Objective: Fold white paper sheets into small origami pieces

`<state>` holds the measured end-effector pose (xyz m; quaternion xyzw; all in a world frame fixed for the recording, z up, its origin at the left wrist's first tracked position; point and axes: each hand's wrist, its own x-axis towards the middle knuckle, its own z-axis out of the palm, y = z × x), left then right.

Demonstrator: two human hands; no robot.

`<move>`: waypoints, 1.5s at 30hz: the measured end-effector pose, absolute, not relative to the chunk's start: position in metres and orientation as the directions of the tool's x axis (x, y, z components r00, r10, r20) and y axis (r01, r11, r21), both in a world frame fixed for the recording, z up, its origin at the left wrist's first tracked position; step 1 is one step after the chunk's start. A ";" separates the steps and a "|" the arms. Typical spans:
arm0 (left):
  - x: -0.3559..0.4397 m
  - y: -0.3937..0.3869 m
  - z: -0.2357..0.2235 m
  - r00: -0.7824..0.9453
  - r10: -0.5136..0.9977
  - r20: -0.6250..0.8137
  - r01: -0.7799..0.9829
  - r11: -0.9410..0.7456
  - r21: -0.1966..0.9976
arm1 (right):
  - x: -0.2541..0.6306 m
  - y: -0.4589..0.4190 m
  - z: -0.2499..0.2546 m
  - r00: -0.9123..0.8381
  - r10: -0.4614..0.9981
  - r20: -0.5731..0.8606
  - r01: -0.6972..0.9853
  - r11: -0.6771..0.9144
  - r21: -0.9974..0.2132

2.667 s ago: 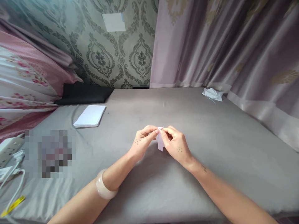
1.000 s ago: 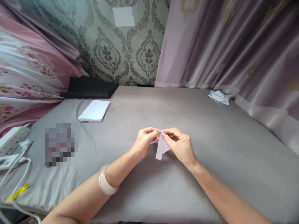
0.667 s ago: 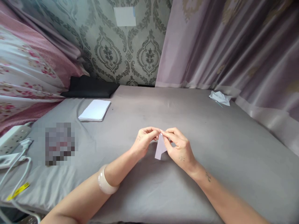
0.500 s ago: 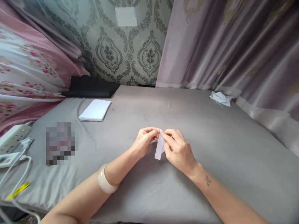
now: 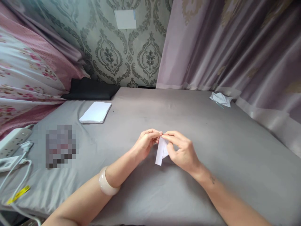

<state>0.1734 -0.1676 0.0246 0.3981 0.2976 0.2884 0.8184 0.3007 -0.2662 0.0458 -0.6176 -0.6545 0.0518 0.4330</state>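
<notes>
A small folded piece of white paper (image 5: 160, 152) is held up between my two hands over the grey sheet (image 5: 141, 116). Thumb and fingers of my left hand (image 5: 147, 142) pinch its upper left corner. On the other side, my right hand (image 5: 182, 150) closes on the paper's top edge and right side, fingertips meeting those of the left. A narrow strip of the paper hangs down, with a slanted flap behind it to the right. The part under the fingers is hidden. A pale bangle (image 5: 107, 182) sits on my left forearm.
A stack of white paper (image 5: 96, 112) lies at the back left, before a black cloth (image 5: 91, 89). Folded white paper (image 5: 220, 99) rests at the far right by the curtain (image 5: 202, 47). Power strips (image 5: 15, 141) with white cables and a pixelated patch (image 5: 60, 146) are at left.
My right hand has turned and its fingers have straightened along the paper's top. More of the flap at the right shows. My left hand keeps its pinch.
</notes>
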 end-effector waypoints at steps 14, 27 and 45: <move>0.174 -0.176 0.033 0.633 0.769 -0.089 -0.218 0.287 0.933 | 0.312 -0.263 0.059 0.202 0.969 -0.144 0.046 -0.156 -0.987; 0.175 -0.176 0.033 0.632 0.762 -0.138 -0.186 0.322 0.928 | 0.311 -0.261 0.056 0.276 0.946 -0.168 0.035 -0.184 -0.982; 0.176 -0.178 0.032 0.640 0.761 -0.105 -0.185 0.285 0.941 | 0.318 -0.262 0.058 0.150 0.958 -0.245 -0.017 -0.245 -0.969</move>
